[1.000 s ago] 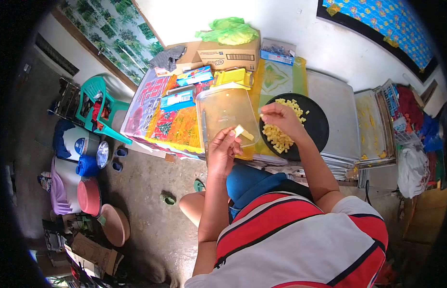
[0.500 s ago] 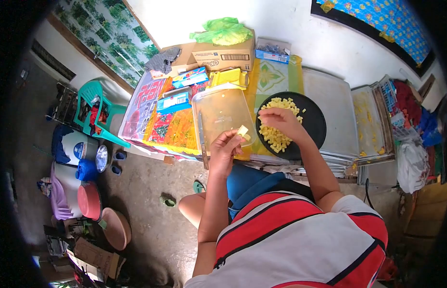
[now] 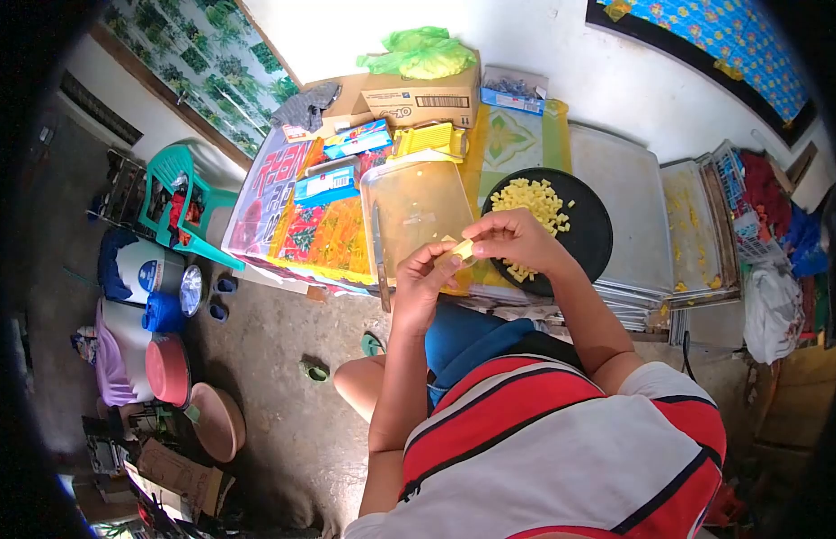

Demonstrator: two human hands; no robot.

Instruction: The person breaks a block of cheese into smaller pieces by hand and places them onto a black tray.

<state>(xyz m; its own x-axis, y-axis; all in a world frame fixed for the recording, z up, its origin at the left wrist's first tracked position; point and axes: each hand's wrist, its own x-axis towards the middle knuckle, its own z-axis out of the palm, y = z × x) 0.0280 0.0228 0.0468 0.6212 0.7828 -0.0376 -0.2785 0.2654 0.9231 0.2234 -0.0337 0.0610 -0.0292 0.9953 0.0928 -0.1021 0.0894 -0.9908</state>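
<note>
My left hand (image 3: pixel 424 277) pinches a small pale-yellow block (image 3: pixel 463 249) over the near right corner of a clear plastic tray (image 3: pixel 413 202). The fingertips of my right hand (image 3: pixel 518 241) press on the block's right end, so both hands meet on it. Whether a thin wrapper lies round the block is too small to tell. Beneath and beyond my right hand is a round black tray (image 3: pixel 590 225) with a heap of yellow cubes (image 3: pixel 530 199), partly hidden by the hand. Along the plastic tray's left side lies a knife (image 3: pixel 379 256), its handle over the table edge.
Blue boxes (image 3: pixel 326 184), a yellow ridged tray (image 3: pixel 429 141) and a cardboard box (image 3: pixel 427 97) with a green plastic bag stand at the back. Stacked metal trays (image 3: pixel 615 207) are to the right. A green chair (image 3: pixel 189 198) and basins (image 3: pixel 216 422) are on the left.
My right hand has come left and down from above the heap of cubes to the block in my left hand. The left hand stays nearly in place.
</note>
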